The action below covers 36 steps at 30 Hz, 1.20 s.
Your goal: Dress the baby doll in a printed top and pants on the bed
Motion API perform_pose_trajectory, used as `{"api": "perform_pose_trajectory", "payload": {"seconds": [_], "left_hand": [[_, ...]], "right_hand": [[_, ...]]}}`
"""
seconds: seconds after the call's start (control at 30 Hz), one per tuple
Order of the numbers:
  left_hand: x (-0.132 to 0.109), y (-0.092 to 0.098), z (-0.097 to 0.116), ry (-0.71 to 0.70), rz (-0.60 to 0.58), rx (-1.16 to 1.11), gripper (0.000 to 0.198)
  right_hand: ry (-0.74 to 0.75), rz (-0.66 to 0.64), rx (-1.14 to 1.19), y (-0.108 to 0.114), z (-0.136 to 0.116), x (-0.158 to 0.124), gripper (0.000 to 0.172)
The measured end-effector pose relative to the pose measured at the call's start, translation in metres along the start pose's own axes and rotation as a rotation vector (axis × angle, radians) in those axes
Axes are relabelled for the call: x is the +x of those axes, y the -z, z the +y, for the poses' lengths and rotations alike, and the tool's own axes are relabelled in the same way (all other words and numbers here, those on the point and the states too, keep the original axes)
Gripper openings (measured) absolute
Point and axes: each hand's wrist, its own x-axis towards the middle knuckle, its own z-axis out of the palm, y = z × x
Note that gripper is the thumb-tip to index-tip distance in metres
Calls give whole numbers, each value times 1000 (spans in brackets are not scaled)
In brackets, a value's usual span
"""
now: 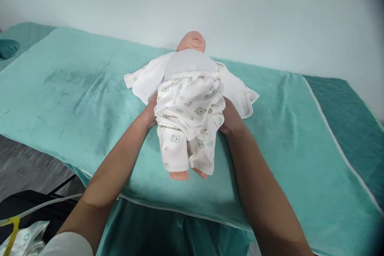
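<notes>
A baby doll point(192, 41) lies on its back, head toward the wall and feet toward me. It wears white trousers point(192, 106) printed with small green animals, pulled up over its belly, and a white top point(192, 62) whose sides spread out left and right. My left hand point(151, 112) is at the doll's left-hand side in view, its fingers hidden under the trousers and top. On the other side, my right hand point(229, 116) reaches in at the waist, fingers likewise hidden behind the cloth. Both bare feet point(180, 175) stick out of the trouser legs.
A green velvety sheet point(90, 84) covers the bed, which stands against a pale wall point(192, 0). At the lower left are a black bag or chair point(33, 204), a pale cable point(51, 202), a yellow strap point(13, 234) and a white plastic packet point(27, 240).
</notes>
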Motion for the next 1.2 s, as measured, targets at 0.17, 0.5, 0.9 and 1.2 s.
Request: {"api": "perform_pose_trajectory", "payload": {"seconds": [0.17,0.5,0.9,1.2], "left_hand": [[4,-2,-2,69,-8,-157,29],[12,7,-15,37,-62,-140,35],[11,-2,-4,2,47,-81,26],[16,7,-6,-132,229,-14,14]], "right_hand": [[-52,64,21,-8,2,5,35],[127,144,-304,-6,1,3,21],[173,329,-287,4,11,18,24],[225,405,-146,6,21,24,22]]}}
